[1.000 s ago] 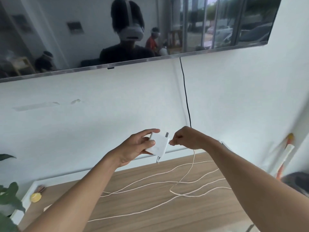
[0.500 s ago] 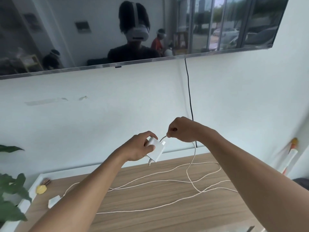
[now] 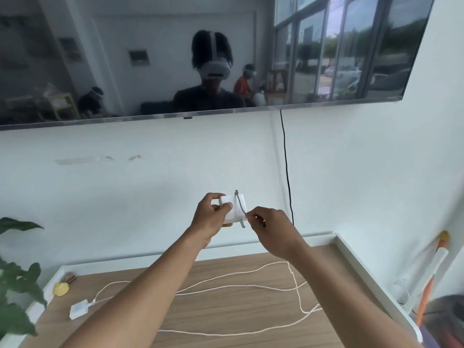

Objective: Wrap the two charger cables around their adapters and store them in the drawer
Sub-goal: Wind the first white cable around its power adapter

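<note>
Head view: left hand [image 3: 209, 218] clamps the white adapter [image 3: 232, 207] mid-air at 12 o'clock above the surface [image 3: 238, 310], fingers [image 3: 224, 206] closed on its left side. Right hand [image 3: 270, 226] at 3 o'clock of it, just beside, fingers pinched shut on the white cable [image 3: 241, 287] near its grey end, which crosses the adapter's face. Rest of the cable trails down off the right hand and lies in loose loops on the wood. Second adapter [image 3: 79, 307] rests flat at 8 o'clock on the surface, its own cable attached, untouched.

Handling, as judgement: adapter looks light, rigid, smooth plastic, likely slippery, so grip the flat sides firmly. Cable is thin, soft, limp; it will spring loose unless kept taut, so pinch close to the block and feed short lengths. Loops may tangle.

Surface is pale wood with a white raised rim. White wall behind, dark screen [image 3: 200, 56] at 12 o'clock, black wire [image 3: 286, 167] hanging below it, plant [image 3: 15, 285] at 9 o'clock. Drawer not visible.
</note>
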Demonstrator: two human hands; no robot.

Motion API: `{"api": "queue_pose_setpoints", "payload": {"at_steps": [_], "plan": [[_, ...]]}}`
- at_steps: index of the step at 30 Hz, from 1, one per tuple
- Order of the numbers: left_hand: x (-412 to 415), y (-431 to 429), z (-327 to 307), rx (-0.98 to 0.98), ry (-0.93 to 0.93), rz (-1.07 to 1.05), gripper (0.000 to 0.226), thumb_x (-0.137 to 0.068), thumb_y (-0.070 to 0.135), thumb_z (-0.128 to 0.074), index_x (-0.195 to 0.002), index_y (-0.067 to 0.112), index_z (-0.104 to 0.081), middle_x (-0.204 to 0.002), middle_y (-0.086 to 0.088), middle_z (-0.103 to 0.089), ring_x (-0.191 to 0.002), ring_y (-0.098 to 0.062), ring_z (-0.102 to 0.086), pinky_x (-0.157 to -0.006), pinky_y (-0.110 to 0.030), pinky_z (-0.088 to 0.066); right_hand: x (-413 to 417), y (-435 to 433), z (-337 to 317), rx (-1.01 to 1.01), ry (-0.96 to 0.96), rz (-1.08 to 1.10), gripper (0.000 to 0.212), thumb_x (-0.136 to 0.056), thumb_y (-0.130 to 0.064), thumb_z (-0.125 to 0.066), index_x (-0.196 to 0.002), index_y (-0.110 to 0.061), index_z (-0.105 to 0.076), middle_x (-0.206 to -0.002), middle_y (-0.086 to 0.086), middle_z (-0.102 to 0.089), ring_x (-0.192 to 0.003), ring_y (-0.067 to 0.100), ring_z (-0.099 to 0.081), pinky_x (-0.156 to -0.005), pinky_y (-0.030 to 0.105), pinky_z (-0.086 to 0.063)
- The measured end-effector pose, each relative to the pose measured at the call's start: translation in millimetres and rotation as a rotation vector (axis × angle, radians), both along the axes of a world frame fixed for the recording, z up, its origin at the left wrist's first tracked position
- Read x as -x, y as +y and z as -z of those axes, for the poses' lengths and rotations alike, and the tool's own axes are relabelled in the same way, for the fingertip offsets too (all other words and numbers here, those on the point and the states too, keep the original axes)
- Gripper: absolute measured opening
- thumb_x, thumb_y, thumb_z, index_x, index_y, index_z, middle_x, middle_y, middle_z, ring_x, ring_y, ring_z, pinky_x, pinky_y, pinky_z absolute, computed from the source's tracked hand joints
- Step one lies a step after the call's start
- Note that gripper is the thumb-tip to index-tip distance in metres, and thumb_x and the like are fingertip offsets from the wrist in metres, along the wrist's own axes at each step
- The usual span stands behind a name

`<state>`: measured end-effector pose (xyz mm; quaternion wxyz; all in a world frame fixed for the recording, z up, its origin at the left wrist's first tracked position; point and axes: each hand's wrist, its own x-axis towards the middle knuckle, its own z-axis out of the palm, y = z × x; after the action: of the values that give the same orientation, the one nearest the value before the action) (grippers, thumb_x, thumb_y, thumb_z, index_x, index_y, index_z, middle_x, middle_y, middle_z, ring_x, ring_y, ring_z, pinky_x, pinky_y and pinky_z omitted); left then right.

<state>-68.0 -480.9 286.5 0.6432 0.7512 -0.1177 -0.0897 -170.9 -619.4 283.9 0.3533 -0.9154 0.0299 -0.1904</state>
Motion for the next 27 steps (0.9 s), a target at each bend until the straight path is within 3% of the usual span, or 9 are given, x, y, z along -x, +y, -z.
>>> {"api": "queue_pose_setpoints", "payload": {"at_steps": [5,9,15,18,21,25,27], "plan": [[4,-6,-10,0.189,0.1,-0.084,0.026,-0.09,0.009,-0.061,-0.114,0.01,-0.053,-0.109,-0.013,-0.057,-0.085,-0.026,-0.063,-0.072,-0.038,-0.06,15,8,27,-0.173,-0.098,0.025,0.02,-0.096,-0.024,-0.051,-0.083,-0.014,-0.063,-0.057,-0.008,-0.049,-0.048,0.011,-0.042,-0.049,0.016,-0.033],[10,-8,-18,0.249,0.135,-0.043,0.026,-0.091,0.007,-0.059,-0.117,0.009,-0.053,-0.11,-0.013,-0.057,-0.083,-0.023,-0.063,-0.076,-0.04,-0.06,19,13,42,-0.281,-0.095,0.036,0.02,-0.095,-0.026,-0.054,-0.083,-0.015,-0.064,-0.06,-0.006,-0.053,-0.064,0.02,-0.059,-0.056,0.021,-0.04],[24,-5,-27,0.278,0.148,0.156,0.024,-0.093,0.007,-0.057,-0.117,0.008,-0.055,-0.102,-0.014,-0.058,-0.082,-0.026,-0.062,-0.073,-0.038,-0.059,17,2,50,-0.388,-0.079,0.065,0.021,-0.095,-0.03,-0.053,-0.088,-0.018,-0.068,-0.056,-0.007,-0.053,-0.046,0.005,-0.042,-0.052,0.02,-0.037],[34,-2,-28,0.236,0.136,0.325,0.026,-0.095,0.007,-0.055,-0.121,0.008,-0.054,-0.096,-0.012,-0.063,-0.078,-0.025,-0.064,-0.072,-0.036,-0.058,16,-5,51,-0.349,-0.064,0.07,0.024,-0.096,-0.029,-0.051,-0.078,-0.028,-0.066,-0.055,-0.008,-0.049,-0.048,0.008,-0.04,-0.052,0.023,-0.035],[40,3,-26,0.149,0.096,0.451,0.022,-0.096,0.009,-0.054,-0.118,0.013,-0.055,-0.097,-0.012,-0.065,-0.085,-0.028,-0.063,-0.076,-0.037,-0.054,16,-15,43,-0.232,-0.075,0.064,0.041,-0.095,-0.019,-0.051,-0.06,-0.039,-0.052,-0.051,-0.009,-0.043,-0.045,0.007,-0.035,-0.049,0.02,-0.03],[37,16,-24,-0.019,-0.048,0.545,0.023,-0.096,0.01,-0.055,-0.114,0.023,-0.059,-0.097,-0.015,-0.059,-0.09,-0.026,-0.057,-0.076,-0.033,-0.056,12,-37,25,-0.126,0.049,0.069,0.022,-0.094,-0.023,-0.054,-0.076,-0.026,-0.067,-0.057,-0.012,-0.054,-0.049,0.004,-0.045,-0.052,0.017,-0.036],[36,22,-24,-0.08,-0.084,0.571,0.024,-0.097,0.01,-0.054,-0.116,0.023,-0.06,-0.094,-0.015,-0.057,-0.086,-0.021,-0.056,-0.076,-0.029,-0.056,9,-45,13,-0.094,0.109,0.045,0.019,-0.092,-0.028,-0.057,-0.08,-0.023,-0.07,-0.07,-0.004,-0.065,-0.058,0.011,-0.052,-0.059,0.027,-0.043]]}}
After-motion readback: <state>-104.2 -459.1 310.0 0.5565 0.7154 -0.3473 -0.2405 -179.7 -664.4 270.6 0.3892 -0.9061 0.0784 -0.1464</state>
